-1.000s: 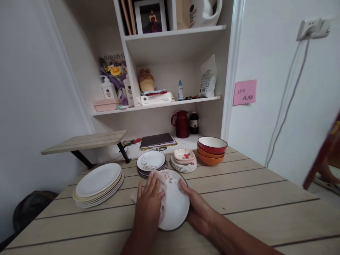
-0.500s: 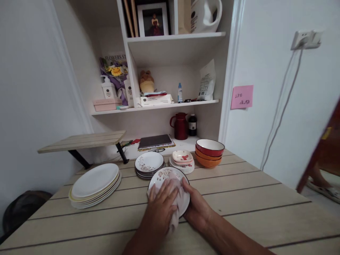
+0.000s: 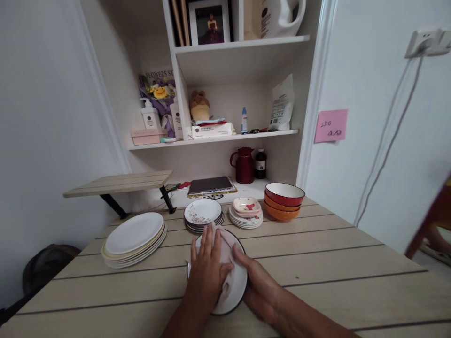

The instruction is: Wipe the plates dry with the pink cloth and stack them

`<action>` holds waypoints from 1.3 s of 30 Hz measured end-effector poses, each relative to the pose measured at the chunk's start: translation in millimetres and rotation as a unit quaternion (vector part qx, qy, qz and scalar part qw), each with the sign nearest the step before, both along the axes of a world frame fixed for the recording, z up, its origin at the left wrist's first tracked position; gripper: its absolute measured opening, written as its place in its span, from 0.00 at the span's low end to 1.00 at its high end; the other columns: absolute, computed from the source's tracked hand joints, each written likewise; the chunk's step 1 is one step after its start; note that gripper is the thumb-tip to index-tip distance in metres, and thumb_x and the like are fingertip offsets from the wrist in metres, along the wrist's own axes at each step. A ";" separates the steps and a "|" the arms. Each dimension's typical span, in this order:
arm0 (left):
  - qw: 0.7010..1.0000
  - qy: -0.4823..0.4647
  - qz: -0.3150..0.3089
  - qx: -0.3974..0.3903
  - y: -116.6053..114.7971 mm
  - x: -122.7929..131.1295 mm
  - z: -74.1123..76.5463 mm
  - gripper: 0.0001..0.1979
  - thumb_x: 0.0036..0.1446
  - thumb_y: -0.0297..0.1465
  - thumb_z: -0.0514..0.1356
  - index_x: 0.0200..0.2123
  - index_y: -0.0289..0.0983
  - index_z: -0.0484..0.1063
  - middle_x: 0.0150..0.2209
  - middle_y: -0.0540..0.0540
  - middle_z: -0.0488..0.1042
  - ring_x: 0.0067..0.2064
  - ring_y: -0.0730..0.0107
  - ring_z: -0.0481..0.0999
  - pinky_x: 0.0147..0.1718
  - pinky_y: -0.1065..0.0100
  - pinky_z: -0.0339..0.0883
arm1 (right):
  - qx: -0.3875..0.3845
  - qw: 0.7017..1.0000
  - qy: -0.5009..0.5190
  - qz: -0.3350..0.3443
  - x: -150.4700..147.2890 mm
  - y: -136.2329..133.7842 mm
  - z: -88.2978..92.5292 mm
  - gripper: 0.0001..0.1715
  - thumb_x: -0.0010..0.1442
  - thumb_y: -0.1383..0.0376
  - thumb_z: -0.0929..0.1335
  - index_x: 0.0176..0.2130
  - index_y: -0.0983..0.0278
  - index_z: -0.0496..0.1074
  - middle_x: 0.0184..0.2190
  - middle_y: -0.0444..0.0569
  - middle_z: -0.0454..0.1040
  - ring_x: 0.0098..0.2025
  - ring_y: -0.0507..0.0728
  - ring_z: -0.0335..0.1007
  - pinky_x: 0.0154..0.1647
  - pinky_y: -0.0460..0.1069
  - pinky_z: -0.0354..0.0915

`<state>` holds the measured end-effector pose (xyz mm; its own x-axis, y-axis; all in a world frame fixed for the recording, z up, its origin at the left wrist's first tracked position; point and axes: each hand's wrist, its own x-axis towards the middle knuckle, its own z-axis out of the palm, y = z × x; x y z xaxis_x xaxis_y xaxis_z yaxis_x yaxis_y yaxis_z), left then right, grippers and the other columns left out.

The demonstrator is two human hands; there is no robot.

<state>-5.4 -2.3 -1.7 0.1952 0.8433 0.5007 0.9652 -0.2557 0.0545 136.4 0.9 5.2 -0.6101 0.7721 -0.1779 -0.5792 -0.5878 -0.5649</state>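
My right hand [image 3: 259, 284] grips the right rim of a white plate [image 3: 235, 296] with a dark edge, its thumb on top. The plate is tilted toward me, low over the table. My left hand [image 3: 207, 267] holds a pale pink cloth [image 3: 225, 251] against the plate's face, with fingers extended over it and the thumb apart. The cloth hides much of the plate's middle. Just beyond stands a stack of dark-rimmed plates [image 3: 203, 211] with a floral pattern. To its right are small white plates [image 3: 246, 222] topped by square dishes [image 3: 246, 206].
Large oval plates [image 3: 135, 234] are stacked on the left of the slatted table [image 3: 317, 267]. Red and orange bowls [image 3: 284, 202] stand nested at the back right. Behind are a small raised shelf [image 3: 120, 182], a dark red jug [image 3: 244, 165] and a dark bottle [image 3: 260, 164].
The plate and both hands have come lower and nearer to me. My left hand has shifted over the plate, its fingers now straighter and pointing upward. The camera view has turned slightly left.
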 end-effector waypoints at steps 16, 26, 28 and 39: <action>0.972 -0.137 -0.095 0.164 -14.4 -17.3 26.3 0.26 0.66 0.43 0.41 0.62 0.43 0.58 0.65 0.40 0.55 0.65 0.54 0.56 0.59 0.48 0.51 | -0.113 0.988 0.103 -0.023 2.4 10.4 4.7 0.32 0.62 0.52 0.63 0.57 0.70 0.65 0.43 0.57 0.79 0.45 0.61 0.75 0.51 0.56 0.65; 0.879 -0.463 -0.099 -0.058 -18.6 11.3 20.2 0.22 0.63 0.42 0.49 0.56 0.40 0.67 0.48 0.41 0.69 0.37 0.68 0.75 0.32 0.66 0.73 | -0.027 0.992 0.036 -0.121 6.4 19.4 2.1 0.29 0.59 0.51 0.67 0.50 0.70 0.72 0.41 0.56 0.80 0.39 0.60 0.76 0.44 0.54 0.68; 0.863 -0.487 -0.094 -0.095 -15.7 18.9 13.5 0.24 0.62 0.43 0.48 0.57 0.40 0.67 0.52 0.40 0.66 0.43 0.66 0.74 0.36 0.66 0.73 | -0.022 0.993 0.020 -0.112 4.1 15.8 1.6 0.29 0.59 0.51 0.66 0.49 0.70 0.72 0.39 0.56 0.80 0.36 0.60 0.76 0.42 0.54 0.68; 0.956 -0.284 0.002 -0.075 -11.6 15.9 7.0 0.15 0.55 0.29 0.54 0.45 0.38 0.73 0.50 0.39 0.63 0.55 0.56 0.66 0.54 0.54 0.62 | -0.030 0.993 0.014 -0.109 1.4 14.7 -3.4 0.29 0.59 0.54 0.66 0.54 0.70 0.68 0.39 0.55 0.80 0.38 0.60 0.76 0.43 0.53 0.68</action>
